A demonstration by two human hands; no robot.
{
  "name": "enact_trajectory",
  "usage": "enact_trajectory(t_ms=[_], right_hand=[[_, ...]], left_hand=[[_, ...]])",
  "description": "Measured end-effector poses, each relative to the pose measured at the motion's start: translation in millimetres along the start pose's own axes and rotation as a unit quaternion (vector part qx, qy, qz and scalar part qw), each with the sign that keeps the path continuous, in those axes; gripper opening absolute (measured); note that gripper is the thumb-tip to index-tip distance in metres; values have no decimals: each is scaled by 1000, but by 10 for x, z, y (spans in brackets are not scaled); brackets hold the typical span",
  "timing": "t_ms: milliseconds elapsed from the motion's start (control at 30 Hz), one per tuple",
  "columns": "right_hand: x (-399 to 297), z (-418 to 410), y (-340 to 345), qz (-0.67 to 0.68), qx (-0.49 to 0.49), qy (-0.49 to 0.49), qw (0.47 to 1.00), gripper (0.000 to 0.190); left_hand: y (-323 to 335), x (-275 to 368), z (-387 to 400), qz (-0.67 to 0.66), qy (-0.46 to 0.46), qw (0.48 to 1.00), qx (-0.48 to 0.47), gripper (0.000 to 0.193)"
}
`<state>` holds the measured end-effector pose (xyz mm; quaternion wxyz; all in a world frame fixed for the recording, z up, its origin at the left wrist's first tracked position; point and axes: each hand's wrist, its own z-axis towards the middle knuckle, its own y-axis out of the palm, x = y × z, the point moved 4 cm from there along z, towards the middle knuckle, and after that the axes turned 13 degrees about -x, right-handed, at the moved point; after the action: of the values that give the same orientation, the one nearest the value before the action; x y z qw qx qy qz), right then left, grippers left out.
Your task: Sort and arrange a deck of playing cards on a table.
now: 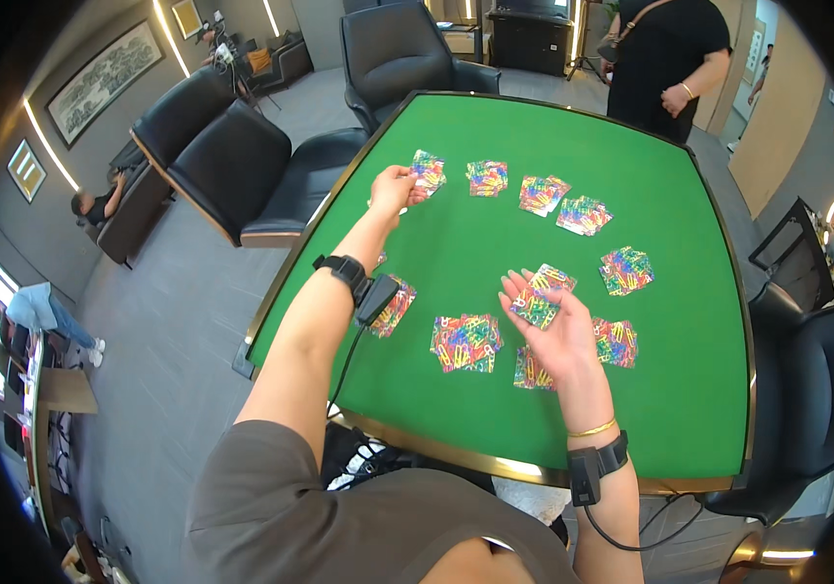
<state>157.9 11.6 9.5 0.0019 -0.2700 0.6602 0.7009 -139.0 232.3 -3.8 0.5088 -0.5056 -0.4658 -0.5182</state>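
Note:
Out at the far left of the green felt table [490,263], my left hand [396,191] has its fingers on a colourful patterned card at the pile of cards [429,168]; whether it grips a card or only touches it I cannot tell. My right hand [559,325] is palm up near the table's middle and holds a few patterned cards [534,306]. Another card pile [554,277] shows just beyond its fingers. Several more piles lie in a rough ring, such as one at the near side [466,343] and one at the right [627,271]. My left forearm partly covers a pile [394,310].
Black leather chairs stand at the left [231,160], far side [399,55] and right [811,379]. A person in black [661,66] stands by the far right corner. The table has a raised gold and black rim [534,471]. Cables hang from both wrist devices.

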Motion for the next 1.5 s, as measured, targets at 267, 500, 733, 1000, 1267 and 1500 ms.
enact_trajectory(t_ms=[267, 500, 733, 1000, 1267, 1500], right_hand=[[16, -36, -123, -137, 27, -5, 990, 35], [178, -33, -164, -202, 54, 24, 978, 28], [298, -25, -130, -106, 26, 87, 990, 31], [276, -79, -132, -146, 17, 79, 986, 33], [433, -112, -49, -220, 30, 74, 972, 34], [460, -118, -53, -113, -5, 105, 988, 37]], left_hand=[[551, 49, -217, 272, -16, 960, -69, 26], [1362, 441, -1964, 253, -15, 919, -301, 24], [-76, 265, -871, 70, -61, 991, -95, 27], [-490, -64, -448, 480, -38, 875, 42, 23], [1114, 377, -2133, 269, 35, 931, -245, 19], [-49, 221, -1749, 296, -21, 955, -17, 20]])
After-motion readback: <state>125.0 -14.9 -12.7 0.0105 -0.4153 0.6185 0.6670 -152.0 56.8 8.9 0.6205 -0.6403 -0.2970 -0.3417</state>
